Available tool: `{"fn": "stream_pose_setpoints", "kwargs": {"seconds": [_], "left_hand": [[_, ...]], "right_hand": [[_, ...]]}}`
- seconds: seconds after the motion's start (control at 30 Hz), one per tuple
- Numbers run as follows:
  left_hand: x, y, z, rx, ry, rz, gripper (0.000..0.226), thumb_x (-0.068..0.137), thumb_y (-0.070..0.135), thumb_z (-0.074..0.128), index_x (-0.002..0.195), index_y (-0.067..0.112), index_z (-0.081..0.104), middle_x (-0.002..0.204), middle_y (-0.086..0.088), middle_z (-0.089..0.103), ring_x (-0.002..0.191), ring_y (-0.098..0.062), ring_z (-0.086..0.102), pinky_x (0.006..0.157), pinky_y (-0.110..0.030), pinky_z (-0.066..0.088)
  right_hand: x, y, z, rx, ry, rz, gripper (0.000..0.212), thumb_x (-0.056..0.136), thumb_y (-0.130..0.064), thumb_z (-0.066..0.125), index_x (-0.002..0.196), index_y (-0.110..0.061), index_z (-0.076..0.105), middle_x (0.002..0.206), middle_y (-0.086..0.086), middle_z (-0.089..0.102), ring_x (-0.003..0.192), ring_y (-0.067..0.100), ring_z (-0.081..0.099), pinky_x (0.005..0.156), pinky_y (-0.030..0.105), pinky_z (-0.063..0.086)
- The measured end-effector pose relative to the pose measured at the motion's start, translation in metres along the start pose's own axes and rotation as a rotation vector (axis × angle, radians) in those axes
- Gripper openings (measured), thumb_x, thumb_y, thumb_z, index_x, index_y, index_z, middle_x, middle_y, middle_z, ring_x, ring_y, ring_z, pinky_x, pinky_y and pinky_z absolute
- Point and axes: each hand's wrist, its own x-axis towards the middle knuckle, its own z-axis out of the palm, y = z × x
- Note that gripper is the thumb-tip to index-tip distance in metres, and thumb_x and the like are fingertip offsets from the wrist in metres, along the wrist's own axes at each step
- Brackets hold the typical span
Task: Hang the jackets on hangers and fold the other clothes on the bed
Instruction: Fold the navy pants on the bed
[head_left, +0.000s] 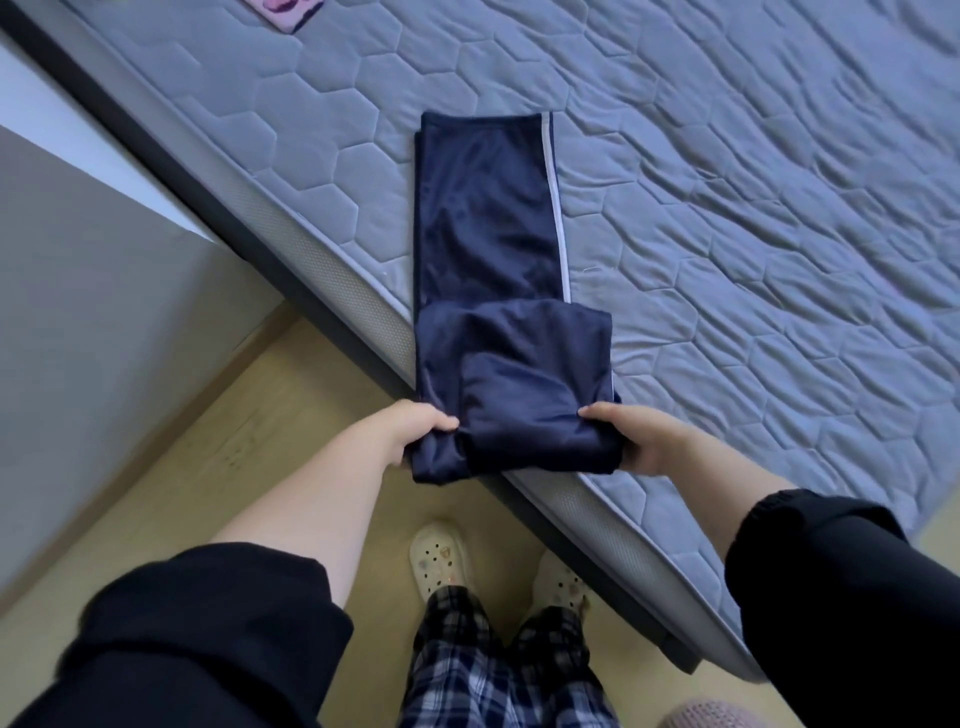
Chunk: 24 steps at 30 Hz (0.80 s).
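Navy track pants (485, 228) with a pale side stripe lie lengthwise on the grey quilted mattress (727, 208), legs stacked and pointing away from me. The near end is folded over and hangs slightly past the bed's edge. My left hand (415, 428) grips the left corner of that folded end, thumb on top. At the right corner, my right hand (639, 434) pinches the fold with its fingers tucked underneath.
A pink patterned item (285, 10) lies at the mattress's far left corner. The dark bed frame (171, 171) runs diagonally past a grey cabinet (78, 322) on the left. My feet in white clogs (441, 561) stand on the wooden floor beside the bed.
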Motion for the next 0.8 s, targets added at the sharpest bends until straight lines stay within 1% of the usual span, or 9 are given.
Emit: {"fn": "stream_pose_setpoints", "kwargs": {"seconds": [0.07, 0.13, 0.17, 0.27, 0.4, 0.5, 0.6, 0.7, 0.8], "left_hand": [[-0.018, -0.013, 0.001, 0.001, -0.152, -0.141, 0.013, 0.089, 0.009, 0.062, 0.102, 0.007, 0.061, 0.09, -0.007, 0.069, 0.084, -0.02, 0.063, 0.086, -0.031, 0.048], [-0.033, -0.024, -0.001, -0.03, -0.259, -0.231, 0.008, 0.088, 0.006, 0.06, 0.096, 0.005, 0.063, 0.083, -0.008, 0.071, 0.079, -0.022, 0.066, 0.081, -0.031, 0.051], [-0.04, -0.027, -0.004, -0.051, -0.286, -0.25, 0.008, 0.088, 0.005, 0.059, 0.093, 0.005, 0.064, 0.08, -0.009, 0.072, 0.074, -0.023, 0.068, 0.076, -0.031, 0.054], [-0.058, -0.024, -0.011, -0.168, -0.244, -0.225, 0.009, 0.083, 0.007, 0.058, 0.09, 0.008, 0.063, 0.073, -0.008, 0.071, 0.059, -0.022, 0.069, 0.055, -0.025, 0.055], [-0.074, 0.021, -0.028, -0.398, -0.127, -0.115, 0.01, 0.086, 0.014, 0.05, 0.078, 0.009, 0.055, 0.052, -0.006, 0.061, 0.039, -0.017, 0.059, 0.038, -0.02, 0.049], [-0.079, 0.073, -0.041, -0.748, -0.104, 0.138, 0.022, 0.094, 0.023, 0.045, 0.082, 0.008, 0.055, 0.056, -0.012, 0.065, 0.044, -0.022, 0.064, 0.041, -0.025, 0.053], [-0.075, 0.105, -0.049, -0.96, -0.075, 0.393, 0.024, 0.1, 0.031, 0.038, 0.106, 0.011, 0.05, 0.088, -0.014, 0.068, 0.071, -0.025, 0.07, 0.06, -0.031, 0.056], [-0.054, 0.104, -0.042, -0.681, 0.136, 0.37, 0.035, 0.101, 0.022, 0.04, 0.133, 0.009, 0.045, 0.115, -0.01, 0.061, 0.098, -0.023, 0.063, 0.079, -0.033, 0.049], [-0.027, 0.085, -0.025, -0.393, 0.311, 0.32, 0.032, 0.097, 0.016, 0.049, 0.128, 0.01, 0.048, 0.118, -0.009, 0.052, 0.1, -0.021, 0.056, 0.081, -0.035, 0.043]], "right_hand": [[-0.015, 0.023, -0.008, -0.011, -0.059, 0.117, 0.029, 0.088, -0.02, 0.064, 0.114, -0.01, 0.06, 0.098, 0.011, 0.072, 0.079, 0.024, 0.069, 0.068, 0.034, 0.058], [-0.029, 0.042, -0.016, -0.024, -0.115, 0.228, 0.019, 0.089, -0.021, 0.061, 0.104, -0.008, 0.062, 0.08, 0.01, 0.073, 0.062, 0.022, 0.07, 0.051, 0.028, 0.055], [-0.036, 0.049, -0.018, -0.033, -0.133, 0.263, 0.018, 0.09, -0.021, 0.06, 0.101, -0.007, 0.062, 0.076, 0.01, 0.073, 0.058, 0.022, 0.07, 0.048, 0.026, 0.054], [-0.052, 0.04, -0.017, -0.046, -0.153, 0.263, 0.018, 0.088, -0.026, 0.061, 0.092, -0.009, 0.063, 0.066, 0.007, 0.07, 0.05, 0.019, 0.066, 0.043, 0.022, 0.051], [-0.07, -0.033, -0.006, 0.031, -0.176, 0.138, 0.028, 0.089, -0.036, 0.056, 0.083, -0.009, 0.062, 0.058, 0.01, 0.066, 0.043, 0.021, 0.064, 0.034, 0.019, 0.046], [-0.077, -0.093, -0.002, 0.264, -0.205, -0.104, 0.04, 0.095, -0.044, 0.045, 0.101, -0.006, 0.053, 0.082, 0.02, 0.064, 0.058, 0.029, 0.069, 0.046, 0.028, 0.055], [-0.068, -0.127, -0.006, 0.454, -0.175, -0.317, 0.055, 0.098, -0.045, 0.041, 0.136, -0.007, 0.032, 0.122, 0.024, 0.053, 0.09, 0.033, 0.065, 0.073, 0.044, 0.052], [-0.046, -0.118, -0.004, 0.307, -0.024, -0.293, 0.059, 0.098, -0.043, 0.042, 0.143, -0.008, 0.03, 0.138, 0.02, 0.044, 0.115, 0.032, 0.054, 0.09, 0.045, 0.043], [-0.021, -0.084, 0.005, 0.164, 0.116, -0.179, 0.06, 0.092, -0.047, 0.053, 0.137, -0.011, 0.04, 0.135, 0.014, 0.045, 0.119, 0.028, 0.049, 0.097, 0.045, 0.039]]}}
